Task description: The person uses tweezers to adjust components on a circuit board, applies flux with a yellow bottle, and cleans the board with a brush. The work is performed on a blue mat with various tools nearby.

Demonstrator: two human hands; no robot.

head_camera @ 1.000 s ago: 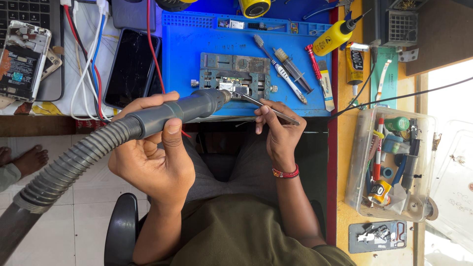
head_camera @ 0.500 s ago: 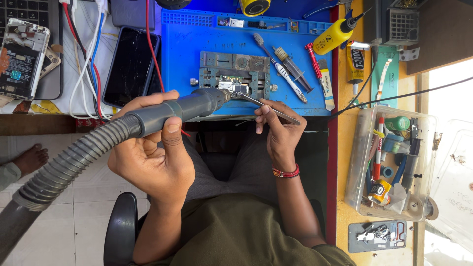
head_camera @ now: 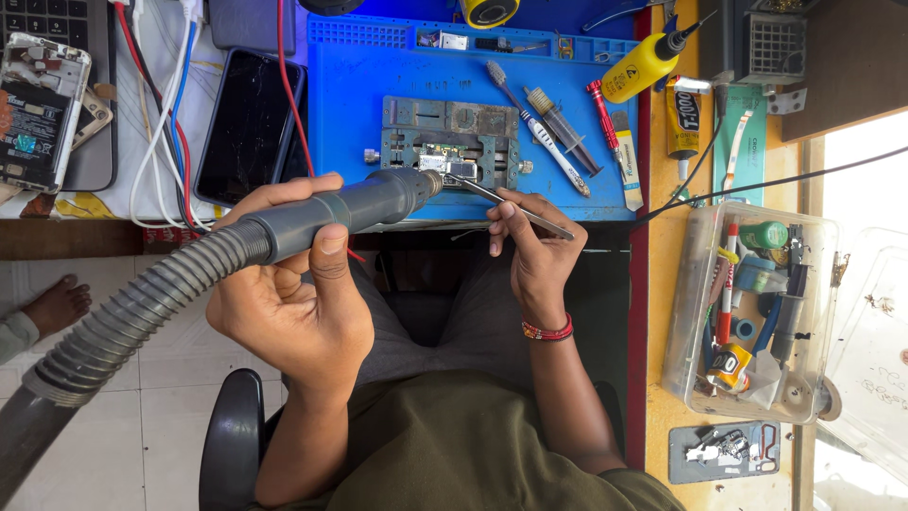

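My left hand [head_camera: 293,293] grips a grey hot-air wand [head_camera: 350,210] with a ribbed hose trailing down-left; its nozzle points at a small circuit board [head_camera: 437,161] clamped in a grey metal holder [head_camera: 454,142] on the blue mat [head_camera: 350,104]. My right hand [head_camera: 534,251] pinches metal tweezers [head_camera: 492,194], whose tips touch the board just beside the nozzle. A red bead bracelet circles the right wrist.
Syringes, a brush and a red screwdriver [head_camera: 605,123] lie on the mat's right side. A yellow squeeze bottle [head_camera: 648,61] stands behind. A clear box of tools [head_camera: 752,312] sits at right. A black phone [head_camera: 248,123], cables and an opened phone [head_camera: 38,109] lie at left.
Almost nothing differs. The wand and tweezers stay at the board; the view has shifted very slightly.
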